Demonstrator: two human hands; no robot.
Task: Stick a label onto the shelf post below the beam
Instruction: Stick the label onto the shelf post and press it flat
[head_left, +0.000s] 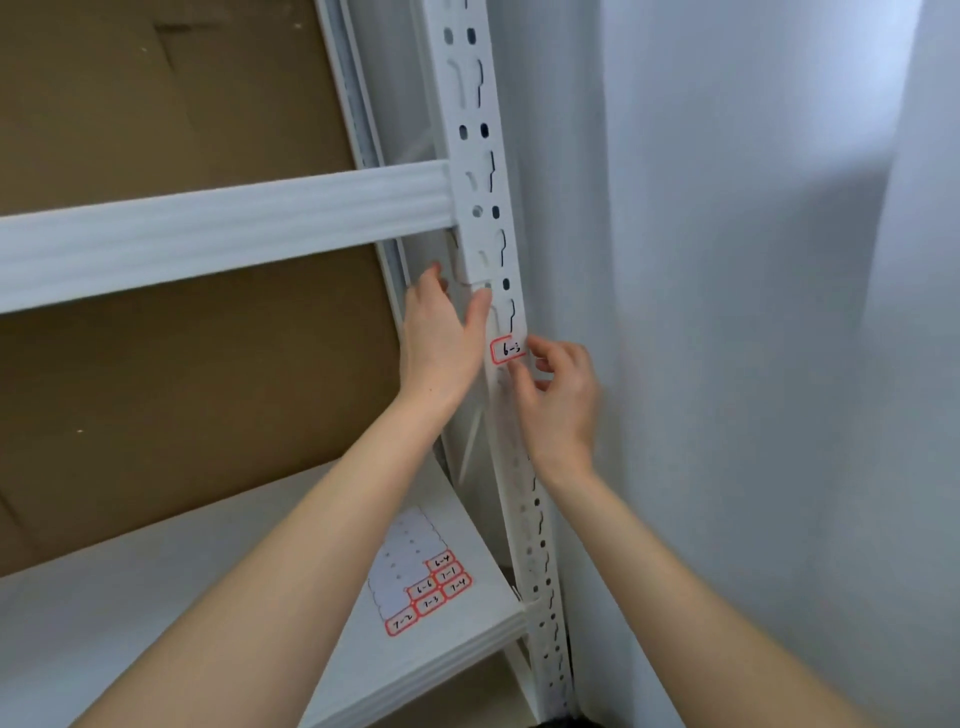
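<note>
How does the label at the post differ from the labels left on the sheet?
The label sits alone on the upright shelf post, the right hand at its edge; the sheet labels lie clustered, flat on the shelf board, untouched. All are white, red-bordered, handwritten.

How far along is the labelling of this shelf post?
Mostly done: the label sits on the post below the beam. In hand: the right hand pinches its right edge while the left hand rests on the post. Left: press it flat and let go. Other labels are on the sheet on the shelf.
</note>
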